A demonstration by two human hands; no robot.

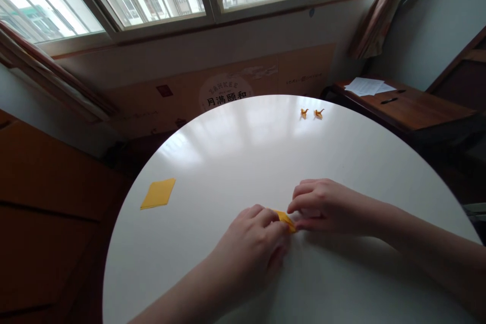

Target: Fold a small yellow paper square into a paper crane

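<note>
A small folded piece of yellow paper [285,219] lies on the white round table in front of me, partly covered by my fingers. My left hand [256,240] is closed over its left side, with fingertips pressing on it. From the right, my right hand [322,206] reaches to the paper's other end. Its fingers are bent with a gap between them and the thumb, whose tip is at the paper's right corner. Whether that thumb touches the paper is hard to make out.
A stack of square yellow paper [158,194] lies at the left of the round table [228,162]. Two folded paper cranes [318,114] stand near the far edge. A wooden side table [425,111] with white sheets [364,86] and pens is beyond, at right.
</note>
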